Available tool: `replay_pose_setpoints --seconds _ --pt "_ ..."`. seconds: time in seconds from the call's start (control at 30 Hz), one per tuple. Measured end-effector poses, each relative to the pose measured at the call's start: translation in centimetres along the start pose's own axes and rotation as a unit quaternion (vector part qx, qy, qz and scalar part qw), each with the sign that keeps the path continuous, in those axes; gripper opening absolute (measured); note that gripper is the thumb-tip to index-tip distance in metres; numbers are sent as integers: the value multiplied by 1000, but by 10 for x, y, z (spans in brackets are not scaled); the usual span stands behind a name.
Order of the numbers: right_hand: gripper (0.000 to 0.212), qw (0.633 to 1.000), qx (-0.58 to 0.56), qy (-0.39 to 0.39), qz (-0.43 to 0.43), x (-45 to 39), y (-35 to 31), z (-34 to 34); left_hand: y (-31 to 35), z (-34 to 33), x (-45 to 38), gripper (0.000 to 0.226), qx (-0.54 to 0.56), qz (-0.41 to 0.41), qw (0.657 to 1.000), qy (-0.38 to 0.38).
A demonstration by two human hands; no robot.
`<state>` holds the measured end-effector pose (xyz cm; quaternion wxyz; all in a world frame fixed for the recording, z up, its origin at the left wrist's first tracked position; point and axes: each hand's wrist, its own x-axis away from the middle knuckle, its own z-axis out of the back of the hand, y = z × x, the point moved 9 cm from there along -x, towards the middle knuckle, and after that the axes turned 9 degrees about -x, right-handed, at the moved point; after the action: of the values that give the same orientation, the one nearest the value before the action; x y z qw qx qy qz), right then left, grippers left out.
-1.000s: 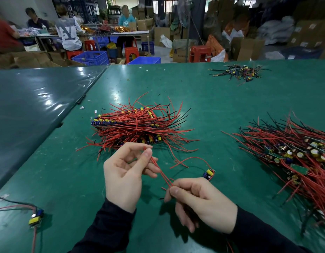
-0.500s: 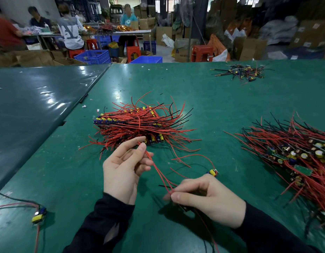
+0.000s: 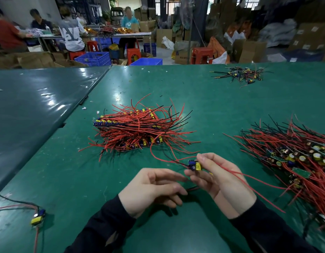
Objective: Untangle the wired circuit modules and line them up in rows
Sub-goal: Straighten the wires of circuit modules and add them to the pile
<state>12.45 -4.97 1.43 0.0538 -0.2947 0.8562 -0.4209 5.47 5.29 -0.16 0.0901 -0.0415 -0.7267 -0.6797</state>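
Observation:
My right hand [image 3: 220, 178] pinches a small blue-and-yellow circuit module [image 3: 195, 165] by its fingertips, just above the green table [image 3: 70, 161]. The module's red wires trail left in a loop and right across my wrist. My left hand [image 3: 154, 189] hovers beside it with its fingers spread and nothing held. Beyond my hands lies a lined-up stack of modules [image 3: 136, 128] with red and black wires fanning out sideways. To the right spreads a tangled pile of modules [image 3: 294, 157].
A single module [image 3: 37, 217] with wires lies at the near left. A small heap of dark wired parts [image 3: 238, 73] sits at the far right. A darker table [image 3: 30, 110] adjoins on the left. People work at tables behind, among blue crates and red stools.
My right hand has lifted the module off the table and raised it. My left hand has let go of the red wire and dropped lower, toward the right hand.

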Motion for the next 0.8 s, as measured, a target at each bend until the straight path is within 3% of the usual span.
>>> replay_pose_setpoints --seconds 0.1,0.23,0.43,0.57,0.67,0.73,0.77,0.8 --pt "13 999 9 -33 8 3 3 -6 13 8 -2 30 29 -76 993 83" --pt "30 995 49 -84 23 7 9 -14 23 22 3 22 35 -132 976 169" --pt "27 965 195 -126 121 12 -3 -20 25 23 4 28 30 -128 979 153" --pt "27 928 293 -170 158 16 -8 -26 29 30 6 23 39 -152 970 186" --pt "50 945 258 -181 83 7 -4 -22 30 37 9 23 44 -158 965 204" --pt "37 970 188 -151 -1 2 1 -15 33 37 10 21 27 -171 964 203" --pt "19 973 170 -146 -44 2 7 -14 35 35 11 18 6 -180 962 203" --pt "17 972 170 -142 -80 3 14 -14 37 32 11 15 -20 -188 960 205"
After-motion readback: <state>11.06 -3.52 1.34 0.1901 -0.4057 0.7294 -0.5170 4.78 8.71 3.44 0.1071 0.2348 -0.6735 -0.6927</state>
